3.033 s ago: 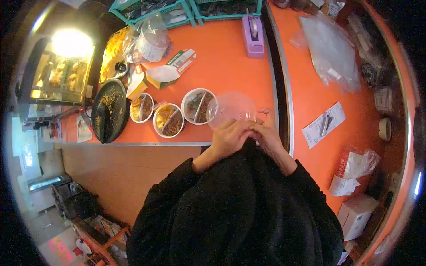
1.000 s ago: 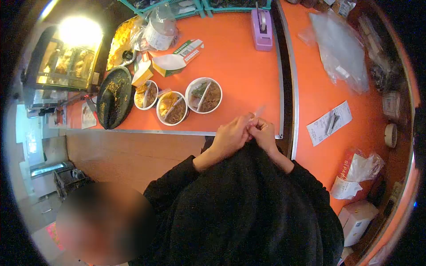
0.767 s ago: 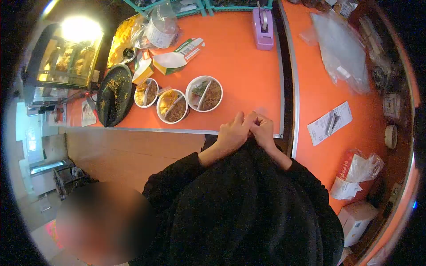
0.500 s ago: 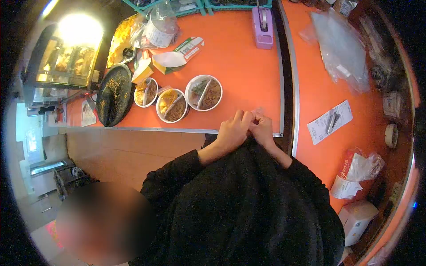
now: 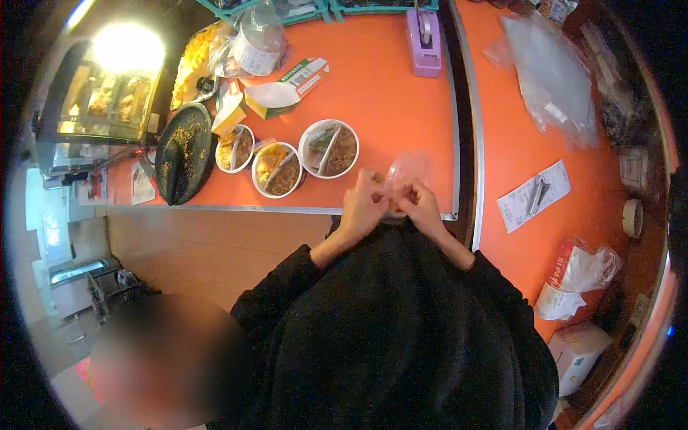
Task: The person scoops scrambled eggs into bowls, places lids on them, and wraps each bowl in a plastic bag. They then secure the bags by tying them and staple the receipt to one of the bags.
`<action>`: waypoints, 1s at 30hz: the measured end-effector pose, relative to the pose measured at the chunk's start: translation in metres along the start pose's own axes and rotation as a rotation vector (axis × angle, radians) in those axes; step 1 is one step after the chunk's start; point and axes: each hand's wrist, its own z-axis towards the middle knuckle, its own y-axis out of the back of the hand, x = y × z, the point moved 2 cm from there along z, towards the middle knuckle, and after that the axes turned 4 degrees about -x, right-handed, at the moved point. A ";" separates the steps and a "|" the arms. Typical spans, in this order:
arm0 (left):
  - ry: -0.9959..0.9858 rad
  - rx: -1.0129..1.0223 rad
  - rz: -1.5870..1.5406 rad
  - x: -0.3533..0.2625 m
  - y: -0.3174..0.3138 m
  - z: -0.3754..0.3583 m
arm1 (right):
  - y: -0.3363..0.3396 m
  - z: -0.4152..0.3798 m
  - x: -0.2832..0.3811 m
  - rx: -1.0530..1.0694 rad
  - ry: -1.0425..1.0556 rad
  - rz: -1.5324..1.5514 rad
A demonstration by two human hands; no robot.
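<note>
At the orange table's front edge, a clear, rounded plastic piece like a lid stands up between my two hands. My right hand pinches it with thumb and forefinger. From the other side, my left hand has its fingers curled together at the plastic's edge. More clear plastic shows low between the hands, its shape hard to make out. Just left of my left hand is a white bowl with a divider, brown shredded food and greens. Two more divided bowls hold yellow and brown food: one nearer, one smaller.
A dark stone mortar with crumbs sits at the table's left. Behind are a folded carton, a plastic bag and a purple tape dispenser. On the right counter lie plastic bags and a receipt. A blurred person is lower left.
My hands have moved apart from each other, the left one shifting left. The clear plastic between them now shows much larger and rises above the fingers. The bowls have stayed put.
</note>
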 end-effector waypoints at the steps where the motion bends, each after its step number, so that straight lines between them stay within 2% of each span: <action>1: -0.052 -0.036 -0.049 0.010 -0.002 0.002 | -0.003 -0.002 0.009 0.002 0.044 -0.115; 3: -0.042 -0.041 -0.085 0.011 -0.001 0.004 | -0.009 -0.006 0.026 0.004 0.132 -0.342; 6: 0.029 0.003 -0.029 -0.001 0.004 0.009 | -0.009 -0.003 0.027 -0.048 0.384 -0.573; 9: -0.036 -0.001 0.055 0.005 0.000 0.011 | -0.011 -0.003 0.028 0.009 0.363 -0.647; 12: -0.013 0.046 0.114 0.006 -0.002 0.011 | -0.014 -0.001 0.035 -0.039 0.417 -0.621; 14: -0.112 0.001 0.118 0.010 -0.005 0.009 | -0.012 0.002 0.033 -0.034 0.335 -0.639; 15: -0.096 0.014 0.112 0.013 -0.006 0.009 | -0.011 0.004 0.031 -0.030 0.295 -0.647; 18: -0.051 0.046 0.117 0.017 -0.007 0.008 | -0.005 0.010 0.021 0.107 -0.028 -0.417; 21: -0.042 0.050 0.150 0.012 -0.006 0.007 | -0.002 0.011 0.021 0.181 -0.037 -0.578; 24: -0.041 0.056 0.150 0.014 -0.010 0.007 | -0.009 0.006 0.018 0.172 0.088 -0.760; 27: 0.031 0.082 0.165 0.012 -0.011 0.007 | -0.020 0.001 0.011 0.096 0.320 -0.965; 30: 0.088 0.076 0.168 0.011 -0.011 0.011 | -0.022 0.000 0.013 0.073 0.417 -0.940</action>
